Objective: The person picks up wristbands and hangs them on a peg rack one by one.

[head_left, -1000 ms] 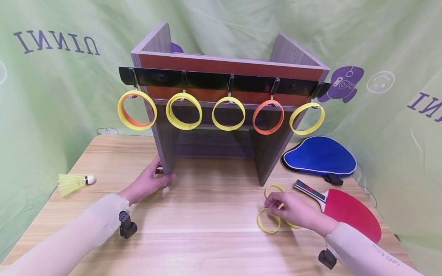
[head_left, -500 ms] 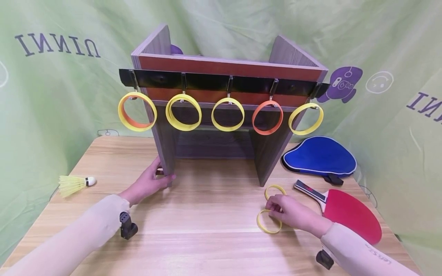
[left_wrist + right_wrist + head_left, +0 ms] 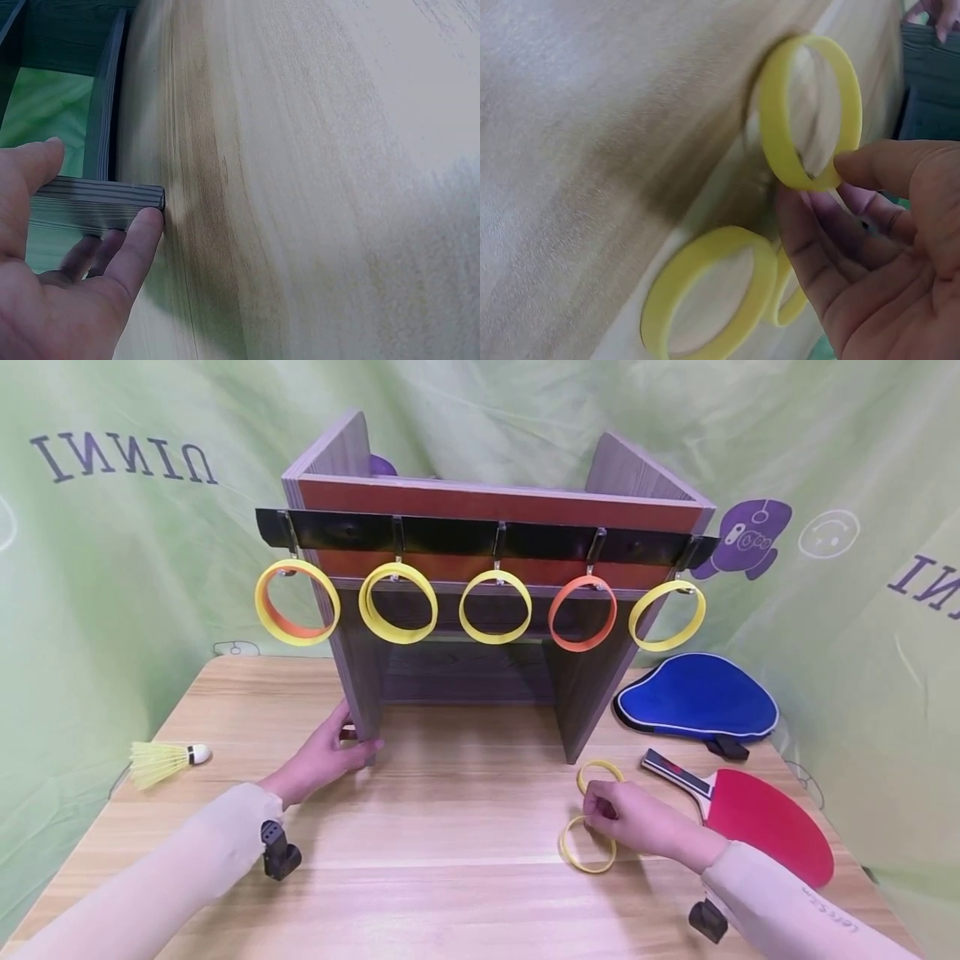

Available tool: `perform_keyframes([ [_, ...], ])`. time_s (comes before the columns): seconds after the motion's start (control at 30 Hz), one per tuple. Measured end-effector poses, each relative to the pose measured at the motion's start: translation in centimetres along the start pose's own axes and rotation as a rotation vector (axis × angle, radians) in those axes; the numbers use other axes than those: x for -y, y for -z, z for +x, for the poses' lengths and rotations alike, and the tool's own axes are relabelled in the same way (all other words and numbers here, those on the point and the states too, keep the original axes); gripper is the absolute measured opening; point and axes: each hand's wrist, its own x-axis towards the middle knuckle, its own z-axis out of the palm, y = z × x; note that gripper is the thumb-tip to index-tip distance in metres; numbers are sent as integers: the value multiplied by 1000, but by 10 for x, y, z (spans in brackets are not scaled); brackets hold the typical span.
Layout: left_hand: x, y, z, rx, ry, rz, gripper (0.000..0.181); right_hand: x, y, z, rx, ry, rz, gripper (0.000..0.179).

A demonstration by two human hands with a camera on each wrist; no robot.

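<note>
My left hand (image 3: pixel 324 760) grips the lower front edge of the left side panel of a grey wood-grain shelf (image 3: pixel 356 693). In the left wrist view the panel (image 3: pixel 97 193) sits between thumb and fingers. My right hand (image 3: pixel 637 818) pinches a yellow silicone wristband (image 3: pixel 778 112) between thumb and fingers; this wristband (image 3: pixel 564 845) is tilted up just off the table. Two more lie beside that hand: one yellow wristband (image 3: pixel 667 292), hidden under the hand from above, and another yellow wristband (image 3: pixel 602 764) farther forward.
A black hook strip (image 3: pixel 450 538) on the shelf front carries several hanging yellow and orange bands (image 3: pixel 590 648). To the right lie a red table-tennis bat (image 3: pixel 768 827) and a blue bat case (image 3: pixel 697 697). A yellow shuttlecock (image 3: pixel 161 762) lies at the left.
My right hand has closed on the near yellow wristband and lifted one side of it slightly, shifting it a little to the right. The left hand keeps its place on the shelf panel.
</note>
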Motion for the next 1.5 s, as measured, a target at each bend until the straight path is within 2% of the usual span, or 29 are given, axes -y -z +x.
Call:
perform_keyframes([
  [0.13, 0, 1, 0, -7, 3, -3, 82, -2, 8, -2, 52, -1, 110, 10],
  [0.4, -2, 1, -1, -8, 4, 1, 80, -4, 11, -7, 209, -165, 502, 22],
  [0.6, -2, 0, -1, -6, 8, 4, 81, -6, 7, -9, 262, -190, 685, 26],
  [0.8, -2, 0, 0, -3, 12, -9, 80, -3, 7, -9, 286, -161, 768, 33],
  [1.07, -1, -1, 0, -7, 20, -3, 79, 14, 11, 0, 265, -142, 834, 33],
  [1.5, -2, 0, -1, -9, 7, 0, 80, 61, 33, 20, 137, 23, 851, 29],
])
